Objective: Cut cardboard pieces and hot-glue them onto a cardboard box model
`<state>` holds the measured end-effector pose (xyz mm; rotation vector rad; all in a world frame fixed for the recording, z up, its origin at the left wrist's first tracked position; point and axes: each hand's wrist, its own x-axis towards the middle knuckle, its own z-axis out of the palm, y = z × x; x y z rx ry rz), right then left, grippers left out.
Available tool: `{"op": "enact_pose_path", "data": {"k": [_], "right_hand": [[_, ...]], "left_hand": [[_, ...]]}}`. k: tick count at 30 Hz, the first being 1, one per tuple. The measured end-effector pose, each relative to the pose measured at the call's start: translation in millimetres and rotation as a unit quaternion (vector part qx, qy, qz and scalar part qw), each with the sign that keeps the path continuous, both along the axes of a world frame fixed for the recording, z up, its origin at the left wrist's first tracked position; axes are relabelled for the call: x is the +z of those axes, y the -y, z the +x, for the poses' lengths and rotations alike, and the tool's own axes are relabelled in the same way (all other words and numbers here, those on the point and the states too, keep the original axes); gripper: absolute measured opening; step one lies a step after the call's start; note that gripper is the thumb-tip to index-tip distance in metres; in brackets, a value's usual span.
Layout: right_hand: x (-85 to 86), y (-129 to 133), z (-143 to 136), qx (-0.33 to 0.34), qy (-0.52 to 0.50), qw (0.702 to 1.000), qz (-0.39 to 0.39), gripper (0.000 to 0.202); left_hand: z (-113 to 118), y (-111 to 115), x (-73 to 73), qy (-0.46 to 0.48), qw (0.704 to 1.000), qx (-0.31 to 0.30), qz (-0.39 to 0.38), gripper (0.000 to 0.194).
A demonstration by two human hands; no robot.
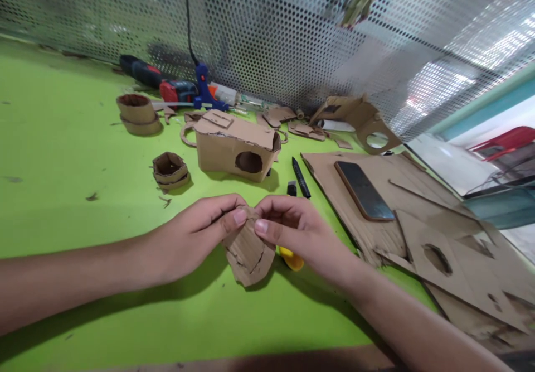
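One left hand [200, 235] and one right hand [308, 231] are clamping fingers [240, 216] on a cardboard cutout [247, 250]; I'm judging this as shaping, the next move needing even pressure.

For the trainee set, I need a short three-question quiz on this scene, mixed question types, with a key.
1. True or false: the phone lies on a cardboard sheet.
2. What do the left hand and right hand both hold? A) a glue gun B) a cardboard piece C) a black pen
3. Fill in: the yellow tool is partly hidden by the ____ hand.

Key: 1. True. 2. B. 3. Right.
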<state>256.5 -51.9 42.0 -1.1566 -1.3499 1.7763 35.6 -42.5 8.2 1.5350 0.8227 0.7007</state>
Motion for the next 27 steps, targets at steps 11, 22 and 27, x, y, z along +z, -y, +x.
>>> {"op": "enact_pose_path", "data": {"k": [11,22,27], "right_hand": [[-1.6,-1.2,2.6,-0.019,0.01,0.999,0.03,0.03],[-8.1,-3.9,8.1,-0.01,0.002,0.999,0.044,0.027],[-6.7,-2.2,6.9,-0.004,0.034,0.998,0.057,0.033]], "left_hand": [[0.3,-2.0,-1.0,0.035,0.996,0.075,-0.023,0.032],[-2.4,-0.7,-3.0,0.068,0.989,0.065,-0.116,0.054],[-2.7,-2.8,-3.7,0.07,0.986,0.088,-0.12,0.053]]}}
